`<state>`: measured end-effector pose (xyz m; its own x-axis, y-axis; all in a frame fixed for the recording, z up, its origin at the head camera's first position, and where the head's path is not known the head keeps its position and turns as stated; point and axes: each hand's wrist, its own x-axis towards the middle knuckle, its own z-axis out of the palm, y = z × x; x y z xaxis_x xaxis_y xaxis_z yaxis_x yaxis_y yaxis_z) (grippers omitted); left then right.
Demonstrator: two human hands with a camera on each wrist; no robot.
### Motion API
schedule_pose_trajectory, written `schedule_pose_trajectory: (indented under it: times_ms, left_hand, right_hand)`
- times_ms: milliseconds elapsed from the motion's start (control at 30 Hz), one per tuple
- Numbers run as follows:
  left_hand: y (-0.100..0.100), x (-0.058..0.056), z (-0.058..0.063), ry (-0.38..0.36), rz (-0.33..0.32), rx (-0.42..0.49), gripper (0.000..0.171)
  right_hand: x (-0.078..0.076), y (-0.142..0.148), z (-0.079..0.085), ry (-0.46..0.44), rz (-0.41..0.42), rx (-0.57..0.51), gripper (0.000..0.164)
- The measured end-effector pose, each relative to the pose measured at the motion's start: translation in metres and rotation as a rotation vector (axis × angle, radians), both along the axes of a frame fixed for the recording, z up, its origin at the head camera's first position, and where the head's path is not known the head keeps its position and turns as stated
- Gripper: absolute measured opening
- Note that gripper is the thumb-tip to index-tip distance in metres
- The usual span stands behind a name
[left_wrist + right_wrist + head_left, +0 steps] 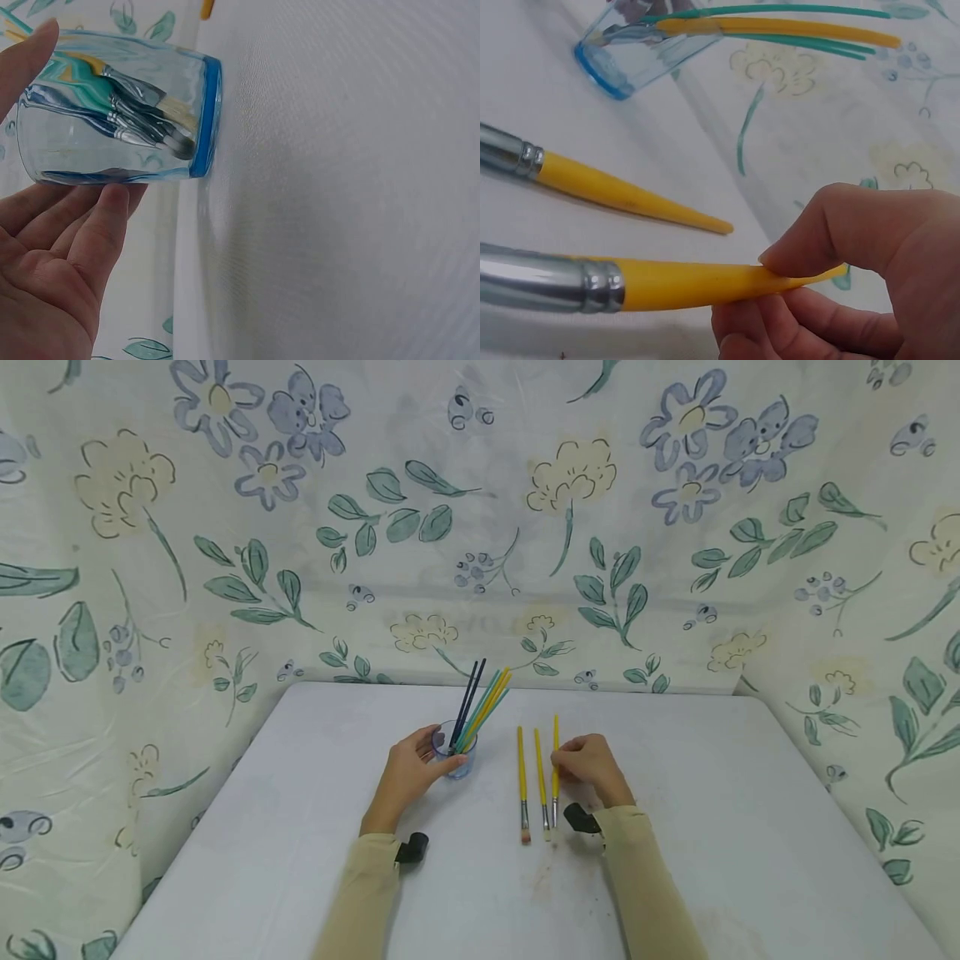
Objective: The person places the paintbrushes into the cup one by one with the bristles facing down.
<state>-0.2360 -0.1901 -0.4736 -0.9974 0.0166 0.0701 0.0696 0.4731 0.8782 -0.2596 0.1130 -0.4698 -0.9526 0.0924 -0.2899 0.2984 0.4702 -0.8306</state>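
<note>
Left hand (408,774): fingers curve round a clear, blue-based tumbler (458,767) of navy, green and yellow paintbrushes (491,700). Right hand (597,766): thumb and fingers pinch the rightmost yellow-handled paintbrush (556,733); two similar brushes (521,764) lie just left of it on the white bench (292,852).

Head view: from above, forward-down across table (262,835); wrist views: close, tilted sideways, both catching glass cup (208,120).

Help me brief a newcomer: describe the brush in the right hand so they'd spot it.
Find the white table, then the cup; right of it are three yellow brushes in a row. The brush is the rightmost, the only one the right hand pinches.
</note>
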Motion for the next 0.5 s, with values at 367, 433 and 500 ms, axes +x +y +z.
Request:
schedule_pose_trajectory:
  times_ms: [367,433,500]
  left_hand:
    - [-0.0007,0.0016,0.0016,-0.003,-0.005,0.018,0.09]
    - [-0.0008,0.0021,0.0025,-0.005,-0.006,0.023,0.09]
    - [-0.0013,0.003,0.0033,-0.011,-0.003,0.027,0.09]
  right_hand:
    - [-0.0007,-0.0001,0.0018,0.02,-0.039,-0.213,0.036]
    - [-0.0003,-0.0015,0.0035,0.021,-0.047,-0.243,0.037]
    - [0.0005,-0.0038,0.0055,0.025,-0.054,-0.272,0.037]
